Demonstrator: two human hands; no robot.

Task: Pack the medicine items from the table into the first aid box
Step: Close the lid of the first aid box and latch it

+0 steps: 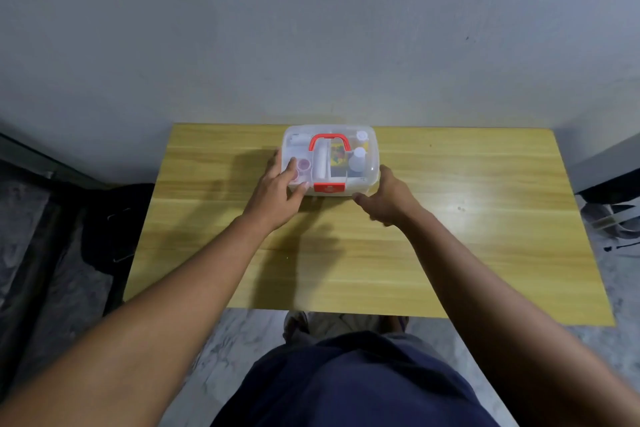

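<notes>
the first aid box [330,160] sits at the upper middle of the frame, on the far part of the yellow wooden bench [450,218], close to the grey wall [311,28]. its clear lid is down, with the red handle [329,142] lying flat on top and a red latch [329,187] at the middle of the near side. through the lid show two white bottles [358,158] on the right, a yellow printed packet [338,153] in the middle, a white roll [320,163] beside it and small pinkish round containers [304,165] on the left. the left hand [277,194] rests against the box's near left corner, fingers spread over the lid edge and thumb at the front wall, touching it but not clamped around it. the right hand [389,198] is at the box's near right corner, fingers loosely curled and apart; whether it touches the box cannot be told. no loose items lie on the bench. at the bottom of the frame are dark blue clothes [346,385].
</notes>
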